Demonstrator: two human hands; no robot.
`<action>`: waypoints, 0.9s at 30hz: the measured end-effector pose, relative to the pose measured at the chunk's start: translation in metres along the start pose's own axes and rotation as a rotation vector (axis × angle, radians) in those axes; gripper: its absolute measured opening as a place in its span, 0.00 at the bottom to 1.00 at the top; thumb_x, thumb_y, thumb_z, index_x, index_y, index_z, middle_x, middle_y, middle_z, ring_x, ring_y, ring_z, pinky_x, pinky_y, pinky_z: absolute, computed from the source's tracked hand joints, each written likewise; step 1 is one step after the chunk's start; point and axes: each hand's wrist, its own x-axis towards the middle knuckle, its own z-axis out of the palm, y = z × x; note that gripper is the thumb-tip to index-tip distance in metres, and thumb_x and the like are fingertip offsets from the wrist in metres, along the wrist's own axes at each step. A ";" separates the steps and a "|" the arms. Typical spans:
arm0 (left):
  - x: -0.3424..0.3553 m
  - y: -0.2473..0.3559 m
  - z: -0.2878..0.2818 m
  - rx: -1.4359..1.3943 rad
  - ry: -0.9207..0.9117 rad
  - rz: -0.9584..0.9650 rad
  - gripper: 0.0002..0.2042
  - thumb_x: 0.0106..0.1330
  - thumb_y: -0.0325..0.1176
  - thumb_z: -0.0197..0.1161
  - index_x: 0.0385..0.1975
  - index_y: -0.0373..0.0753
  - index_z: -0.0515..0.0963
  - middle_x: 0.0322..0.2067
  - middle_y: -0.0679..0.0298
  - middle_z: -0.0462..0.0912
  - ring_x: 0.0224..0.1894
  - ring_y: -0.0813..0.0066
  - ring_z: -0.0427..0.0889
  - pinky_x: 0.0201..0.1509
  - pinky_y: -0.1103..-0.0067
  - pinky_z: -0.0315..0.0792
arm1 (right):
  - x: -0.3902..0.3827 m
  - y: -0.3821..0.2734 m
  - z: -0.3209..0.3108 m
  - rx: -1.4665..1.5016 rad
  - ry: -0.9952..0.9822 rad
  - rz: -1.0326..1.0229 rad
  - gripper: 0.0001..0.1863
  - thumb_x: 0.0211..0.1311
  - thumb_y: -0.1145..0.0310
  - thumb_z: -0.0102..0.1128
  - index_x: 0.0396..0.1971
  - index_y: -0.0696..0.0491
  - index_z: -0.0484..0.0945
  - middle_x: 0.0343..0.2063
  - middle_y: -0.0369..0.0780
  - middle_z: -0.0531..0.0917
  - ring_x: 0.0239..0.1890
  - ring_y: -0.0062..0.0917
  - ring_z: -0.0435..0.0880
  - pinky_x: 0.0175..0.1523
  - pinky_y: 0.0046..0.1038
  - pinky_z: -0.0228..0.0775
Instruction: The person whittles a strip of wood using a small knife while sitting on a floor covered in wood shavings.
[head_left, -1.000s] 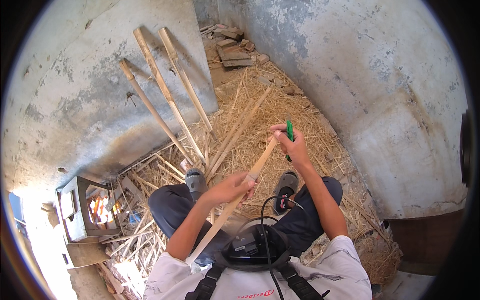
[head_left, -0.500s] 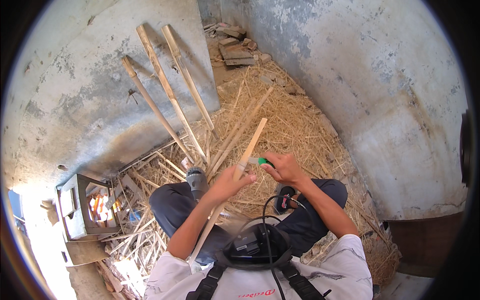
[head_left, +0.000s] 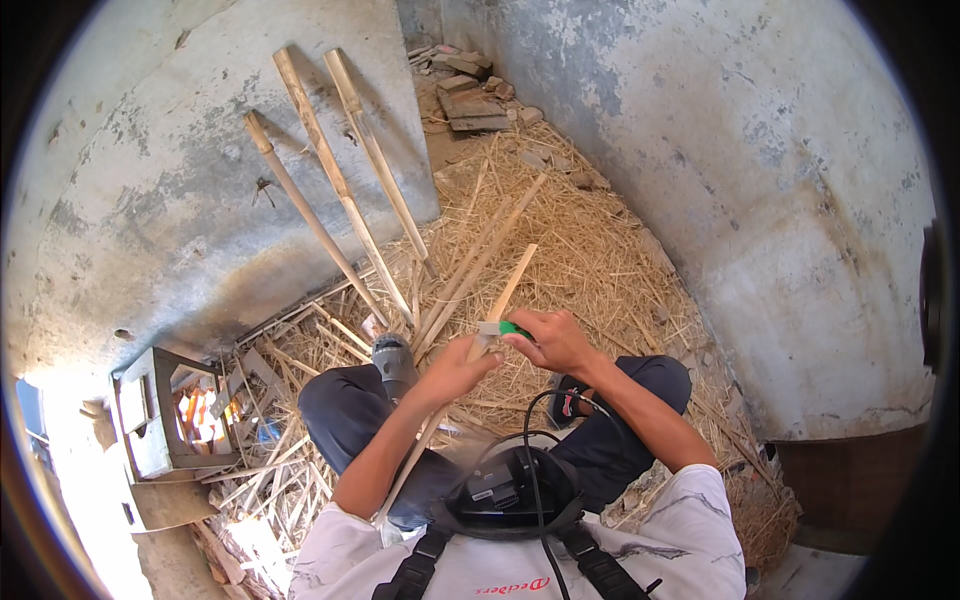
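Gripping a bamboo strip (head_left: 500,300), left hand (head_left: 455,370) closed, right hand (head_left: 555,340) pinching green-handled knife (head_left: 505,328) against it

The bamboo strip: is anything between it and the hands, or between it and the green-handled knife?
Nothing visible. The left hand grips the bamboo strip directly, and the right hand presses the green-handled knife against it. Loose straw lies only on the floor beneath.

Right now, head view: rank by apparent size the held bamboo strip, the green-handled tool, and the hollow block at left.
1. Bamboo strip, longest by far.
2. Hollow block, bulkier but shorter.
3. Green-handled tool, mostly hidden in the right hand.
The left hand grips the strip.
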 end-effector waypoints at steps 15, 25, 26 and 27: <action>-0.007 0.021 0.002 -0.156 -0.055 -0.100 0.10 0.78 0.37 0.60 0.35 0.45 0.69 0.21 0.80 0.61 0.20 0.89 0.57 0.23 0.82 0.49 | 0.002 -0.003 -0.004 -0.033 0.045 0.017 0.17 0.73 0.52 0.64 0.42 0.52 0.83 0.25 0.44 0.86 0.22 0.39 0.85 0.26 0.37 0.74; -0.006 0.015 -0.003 -0.272 -0.117 -0.109 0.13 0.78 0.39 0.61 0.32 0.45 0.67 0.19 0.79 0.61 0.17 0.89 0.56 0.21 0.81 0.49 | 0.004 0.007 -0.008 -0.094 0.127 0.047 0.15 0.72 0.53 0.65 0.40 0.51 0.82 0.26 0.41 0.86 0.22 0.37 0.85 0.26 0.36 0.72; -0.007 0.018 -0.002 -0.271 -0.115 -0.109 0.14 0.79 0.39 0.60 0.30 0.46 0.66 0.19 0.80 0.60 0.18 0.89 0.56 0.21 0.81 0.48 | 0.004 0.006 -0.008 -0.098 0.130 0.046 0.15 0.72 0.53 0.65 0.39 0.51 0.82 0.26 0.41 0.86 0.22 0.37 0.85 0.25 0.36 0.72; -0.007 0.020 -0.001 -0.270 -0.113 -0.109 0.15 0.79 0.39 0.59 0.28 0.46 0.65 0.19 0.80 0.60 0.18 0.88 0.55 0.22 0.81 0.48 | 0.004 0.007 -0.007 -0.106 0.142 0.045 0.15 0.72 0.53 0.65 0.39 0.51 0.82 0.26 0.41 0.85 0.21 0.36 0.84 0.25 0.36 0.72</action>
